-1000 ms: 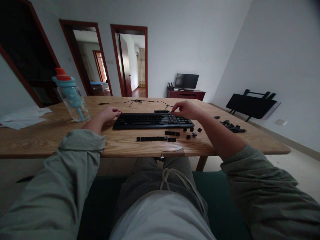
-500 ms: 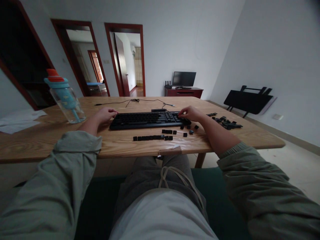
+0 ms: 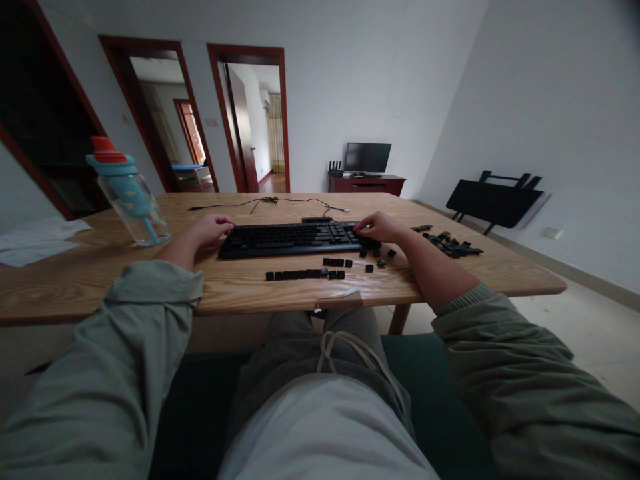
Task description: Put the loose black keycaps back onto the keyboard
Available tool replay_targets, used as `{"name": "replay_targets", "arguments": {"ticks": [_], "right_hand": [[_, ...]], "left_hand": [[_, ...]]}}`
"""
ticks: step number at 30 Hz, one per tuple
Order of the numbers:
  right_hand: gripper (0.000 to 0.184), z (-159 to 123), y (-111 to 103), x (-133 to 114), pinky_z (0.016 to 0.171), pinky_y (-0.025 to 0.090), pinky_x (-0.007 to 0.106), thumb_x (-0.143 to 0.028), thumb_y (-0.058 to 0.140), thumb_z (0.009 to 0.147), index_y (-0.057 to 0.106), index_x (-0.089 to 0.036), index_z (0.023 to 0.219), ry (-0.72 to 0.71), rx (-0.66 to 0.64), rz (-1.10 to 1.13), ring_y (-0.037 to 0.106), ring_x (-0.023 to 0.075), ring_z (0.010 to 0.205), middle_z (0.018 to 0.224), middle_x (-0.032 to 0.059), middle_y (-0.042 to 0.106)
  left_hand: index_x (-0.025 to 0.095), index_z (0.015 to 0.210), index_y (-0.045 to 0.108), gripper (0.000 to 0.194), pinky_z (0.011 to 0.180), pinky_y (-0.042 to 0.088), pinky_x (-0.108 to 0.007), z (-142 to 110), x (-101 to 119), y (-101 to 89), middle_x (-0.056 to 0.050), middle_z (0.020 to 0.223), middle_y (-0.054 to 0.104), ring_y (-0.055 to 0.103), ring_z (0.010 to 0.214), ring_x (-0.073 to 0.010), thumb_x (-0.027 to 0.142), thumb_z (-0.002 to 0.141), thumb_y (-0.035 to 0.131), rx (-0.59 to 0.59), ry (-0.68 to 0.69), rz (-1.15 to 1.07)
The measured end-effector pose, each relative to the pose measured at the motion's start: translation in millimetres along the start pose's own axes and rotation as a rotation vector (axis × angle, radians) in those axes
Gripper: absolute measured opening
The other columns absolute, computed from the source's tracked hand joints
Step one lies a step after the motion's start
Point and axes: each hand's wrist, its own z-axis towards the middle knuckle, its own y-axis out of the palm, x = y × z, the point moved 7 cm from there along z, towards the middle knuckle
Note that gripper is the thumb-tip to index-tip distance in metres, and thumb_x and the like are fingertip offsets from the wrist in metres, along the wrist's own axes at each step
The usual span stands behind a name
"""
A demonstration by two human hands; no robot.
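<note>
A black keyboard (image 3: 293,239) lies on the wooden table (image 3: 240,287). My left hand (image 3: 210,229) rests on the keyboard's left end, fingers curled over its edge. My right hand (image 3: 381,227) sits on the keyboard's right end, fingertips pressed down among the keys; whether it pinches a key is too small to tell. A row of loose black keycaps (image 3: 305,274) lies in front of the keyboard, with a few more keycaps (image 3: 373,265) scattered near my right wrist.
A clear water bottle (image 3: 127,193) with a blue and orange lid stands at the left. White paper (image 3: 35,240) lies at the far left. A pile of black parts (image 3: 450,245) sits at the right. The keyboard cable (image 3: 270,200) runs across the back.
My right hand has dropped from above the keyboard's right end onto its keys. The left hand has stayed in place. The view shifted slightly.
</note>
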Motion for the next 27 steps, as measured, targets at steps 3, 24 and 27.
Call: {"name": "replay_targets", "arguments": {"ticks": [3,24,27], "right_hand": [[0.023,0,0,-1,0.067,0.047,0.026,-0.031,0.070,0.079,0.082,-0.019,0.095,-0.029,0.002,-0.018,0.062,0.0163,0.072,0.080,0.0042,0.075],[0.030,-4,0,-19,0.065,0.047,0.028,-0.021,0.069,0.074,0.084,-0.020,0.101,-0.022,-0.053,-0.229,0.064,0.0186,0.068,0.083,0.0054,0.078],[0.028,-4,1,-25,0.066,0.047,0.030,-0.020,0.071,0.073,0.085,-0.022,0.097,-0.036,-0.047,-0.293,0.065,0.0206,0.068,0.084,0.0064,0.079]], "left_hand": [[0.020,0.075,0.075,0.026,0.068,0.052,-0.031,-1,0,1.4,-0.006,0.079,0.074,0.065,0.074,-0.0233,0.041,0.062,0.068,-0.011,0.001,-0.004],[0.020,0.078,0.074,0.029,0.057,0.046,-0.029,4,-8,6.6,-0.005,0.074,0.071,0.059,0.065,-0.0205,0.041,0.061,0.065,-0.047,-0.032,-0.028],[0.019,0.081,0.074,0.031,0.057,0.046,-0.030,2,-8,6.4,-0.005,0.073,0.069,0.056,0.062,-0.0190,0.041,0.061,0.065,-0.032,-0.049,-0.048]]}}
